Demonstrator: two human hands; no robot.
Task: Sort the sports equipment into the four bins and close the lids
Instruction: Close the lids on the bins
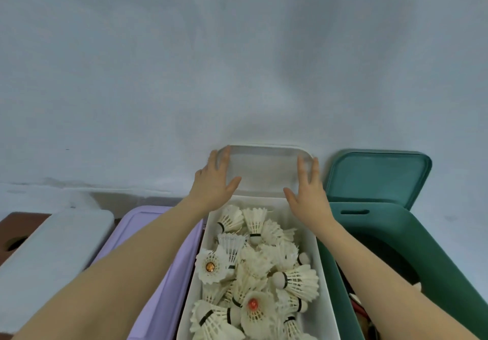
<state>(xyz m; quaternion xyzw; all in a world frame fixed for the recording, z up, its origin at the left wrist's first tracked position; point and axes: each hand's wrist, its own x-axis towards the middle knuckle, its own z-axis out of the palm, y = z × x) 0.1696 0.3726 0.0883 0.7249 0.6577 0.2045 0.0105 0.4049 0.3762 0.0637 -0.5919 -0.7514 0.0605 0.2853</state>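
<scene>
Head view: green bin (pixel 412 236) contents mostly hidden behind right hand (pixel 309 194).

White bin (pixel 323 273) heaped with shuttlecocks (pixel 253 273) to its rim, upright translucent lid (pixel 264 170) walling its far edge, closed purple bin (pixel 158 247) tight on its left, open green bin (pixel 412 247) tight on its right, green lid (pixel 375 178) raised behind.

The left hand (pixel 215 181) and right hand (pixel 307 185) have fingertips blurred behind the see-through lid (pixel 265 168). Below the fingers, the white bin (pixel 326 273) is cut off. The green bin (pixel 412 247) hides its things behind the arm.
</scene>
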